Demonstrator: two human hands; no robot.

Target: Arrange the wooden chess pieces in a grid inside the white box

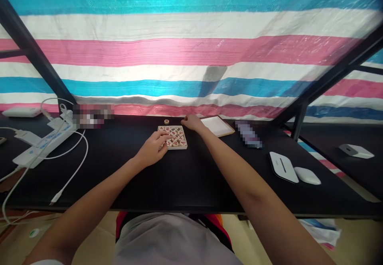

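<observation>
A shallow white box (177, 148) full of round wooden pieces with red and black characters sits on the black table. Over its left side lies my left hand (153, 147), fingers apart and touching the pieces. My right hand (191, 123) is just beyond the box's back right corner, its fingers bent down at the table; what they hold, if anything, is too small to make out. One loose round piece (166, 121) lies behind the box. To the right, partly behind my right wrist, is an open white tray with a brown edge (218, 126).
A white power strip (44, 141) with white cables spreads over the left side of the black table (185, 189). On the right are a blurred phone-like object (248, 134), a white flat device (283, 167) and a white rounded case (307, 175). A striped sheet (179, 53) hangs behind.
</observation>
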